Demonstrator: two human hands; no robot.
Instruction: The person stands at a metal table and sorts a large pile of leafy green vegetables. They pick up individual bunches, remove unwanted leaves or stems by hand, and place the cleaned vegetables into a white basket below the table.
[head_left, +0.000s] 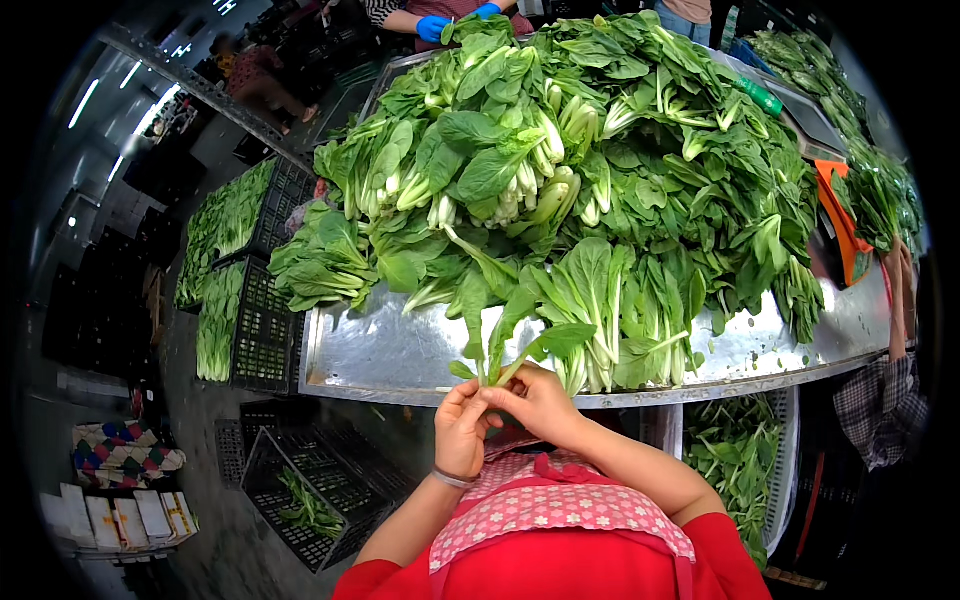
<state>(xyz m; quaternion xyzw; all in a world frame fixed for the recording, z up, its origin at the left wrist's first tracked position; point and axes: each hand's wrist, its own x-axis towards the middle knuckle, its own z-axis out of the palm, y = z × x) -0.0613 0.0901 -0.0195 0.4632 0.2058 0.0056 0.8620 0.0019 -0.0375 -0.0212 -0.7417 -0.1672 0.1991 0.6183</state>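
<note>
Just past the near edge of a metal-topped table (375, 352), both my hands hold one small leafy green plant (506, 337) by its base, leaves pointing away from me. My left hand (461, 435), with a band at the wrist, pinches the stem end. My right hand (536, 401) has its fingers around the stalks, thumb against the left fingers. Beyond them lies a large heap of leafy greens (637, 150) with pale stems. A row of greens (600, 307) rests on the metal close to my right hand, stems towards me.
Black plastic crates (266, 322) filled with greens stand left of the table. Another black crate (300, 487) on the floor holds a few leaves. A white crate of greens (735, 465) sits below right. An orange-edged device (844, 225) and another person's hand (896, 277) are at right; blue-gloved hands (431, 28) work opposite.
</note>
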